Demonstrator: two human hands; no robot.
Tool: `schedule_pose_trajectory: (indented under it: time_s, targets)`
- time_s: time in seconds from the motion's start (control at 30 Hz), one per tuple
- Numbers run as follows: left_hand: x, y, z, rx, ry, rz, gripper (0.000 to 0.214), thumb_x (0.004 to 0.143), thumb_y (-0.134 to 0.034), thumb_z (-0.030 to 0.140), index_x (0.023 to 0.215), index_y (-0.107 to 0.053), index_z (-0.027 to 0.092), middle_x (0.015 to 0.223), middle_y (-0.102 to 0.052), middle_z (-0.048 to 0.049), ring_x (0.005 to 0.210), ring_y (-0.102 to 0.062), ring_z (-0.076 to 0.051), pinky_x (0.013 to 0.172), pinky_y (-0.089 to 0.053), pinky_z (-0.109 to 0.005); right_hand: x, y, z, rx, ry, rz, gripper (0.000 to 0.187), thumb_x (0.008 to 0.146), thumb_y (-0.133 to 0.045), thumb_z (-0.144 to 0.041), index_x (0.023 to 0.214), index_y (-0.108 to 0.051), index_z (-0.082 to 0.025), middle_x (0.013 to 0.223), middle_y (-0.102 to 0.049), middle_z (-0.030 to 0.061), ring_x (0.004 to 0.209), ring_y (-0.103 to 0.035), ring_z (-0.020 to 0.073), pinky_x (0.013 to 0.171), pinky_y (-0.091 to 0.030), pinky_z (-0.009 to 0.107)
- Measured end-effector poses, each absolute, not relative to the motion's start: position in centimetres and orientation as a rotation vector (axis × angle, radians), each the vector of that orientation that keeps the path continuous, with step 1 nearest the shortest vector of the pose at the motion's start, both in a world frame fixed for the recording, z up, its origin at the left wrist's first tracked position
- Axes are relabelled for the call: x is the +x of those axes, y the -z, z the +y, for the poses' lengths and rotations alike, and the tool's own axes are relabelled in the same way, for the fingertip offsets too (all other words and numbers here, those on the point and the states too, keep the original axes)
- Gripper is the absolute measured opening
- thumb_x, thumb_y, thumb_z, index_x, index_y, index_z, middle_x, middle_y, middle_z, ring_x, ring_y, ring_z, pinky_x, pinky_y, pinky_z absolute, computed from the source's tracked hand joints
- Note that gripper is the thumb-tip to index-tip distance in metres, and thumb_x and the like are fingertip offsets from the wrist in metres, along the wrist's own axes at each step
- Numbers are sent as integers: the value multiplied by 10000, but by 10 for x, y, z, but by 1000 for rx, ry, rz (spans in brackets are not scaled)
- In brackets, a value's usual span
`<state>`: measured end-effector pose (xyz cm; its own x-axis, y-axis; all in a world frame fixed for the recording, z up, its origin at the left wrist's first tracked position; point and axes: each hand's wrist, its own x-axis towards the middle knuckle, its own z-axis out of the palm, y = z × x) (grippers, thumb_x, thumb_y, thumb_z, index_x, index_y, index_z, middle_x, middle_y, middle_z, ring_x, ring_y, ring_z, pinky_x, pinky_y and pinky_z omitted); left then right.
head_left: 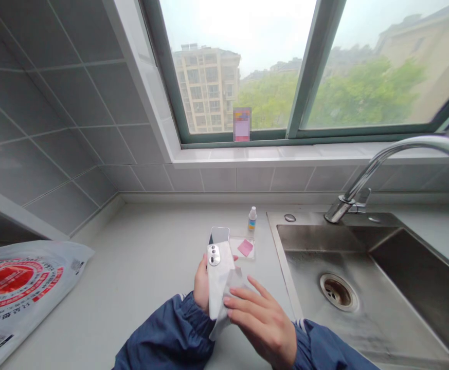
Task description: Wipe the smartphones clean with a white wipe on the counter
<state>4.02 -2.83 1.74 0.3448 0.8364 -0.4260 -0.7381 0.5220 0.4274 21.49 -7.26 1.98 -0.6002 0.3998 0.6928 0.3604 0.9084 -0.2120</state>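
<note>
My left hand (201, 285) grips a white smartphone (219, 272) by its edge, held upright with its back and camera lenses facing me. My right hand (261, 318) presses a thin translucent wipe (230, 293) against the phone's lower back, fingers closed on it. Just beyond the phone, on the counter, lies a clear plastic sleeve (241, 241) with a small pink cloth (245, 247) on it. A small white dropper bottle (252, 218) stands behind that, beside the sink's left edge. Both my sleeves are dark blue.
A steel sink (401, 277) with a drain and a curved tap (382, 164) fills the right. A white plastic bag with a red print (12, 288) lies at the left on the pale counter (143, 262). A small pink card (241, 124) leans on the window sill.
</note>
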Motion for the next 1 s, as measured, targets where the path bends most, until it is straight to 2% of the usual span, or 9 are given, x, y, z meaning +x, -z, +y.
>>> schedule_pose_trajectory:
  time_s: [0.3, 0.47, 0.53, 0.7, 0.83, 1.0]
  targets:
    - [50, -22, -37, 141, -1113, 685, 717, 881, -304, 655, 1057, -657, 56, 758, -697, -166, 626, -639, -260, 679, -460, -385, 211, -11, -76, -550, -65, -2276, 187, 934, -582, -128, 1102, -649, -176, 1216, -678, 45, 1288, -512, 205, 1192, -232, 492]
    - [58, -19, -46, 159, -1171, 692, 704, 876, -295, 674, 1038, -650, 88, 739, -678, -124, 591, -618, -222, 637, -451, -349, 204, -15, -81, -472, -25, -2303, 143, 937, -591, -157, 1051, -675, -179, 1189, -692, 15, 1273, -527, 195, 1199, -209, 458]
    - [60, -20, -48, 140, -1158, 691, 699, 870, -294, 685, 1033, -648, 105, 752, -677, -116, 592, -620, -225, 650, -458, -367, 202, -18, -83, -458, -4, -2311, 144, 956, -564, -172, 1035, -683, -183, 1183, -694, 8, 1266, -532, 190, 1200, -198, 447]
    - [59, -20, -46, 136, -1147, 645, 690, 859, -337, 681, 1044, -650, 95, 763, -682, -129, 619, -636, -246, 686, -475, -401, 207, -17, -81, -478, 44, -2383, 216, 988, -496, -175, 1132, -656, -191, 1232, -663, 41, 1288, -504, 193, 1188, -186, 502]
    - [55, -20, -44, 112, -1153, 583, 640, 864, -388, 645, 1114, -642, 113, 807, -693, -119, 700, -653, -267, 763, -483, -442, 213, -12, -73, -504, 30, -2368, 218, 969, -548, -194, 1167, -636, -174, 1250, -653, 52, 1300, -493, 213, 1184, -161, 556]
    - [50, -28, -40, 81, -1178, 624, 675, 872, -353, 641, 1033, -676, 71, 797, -698, -156, 689, -653, -277, 798, -479, -462, 219, -11, -63, -539, 19, -2341, 249, 947, -592, -214, 1189, -619, -160, 1256, -650, 63, 1312, -481, 219, 1193, -135, 552]
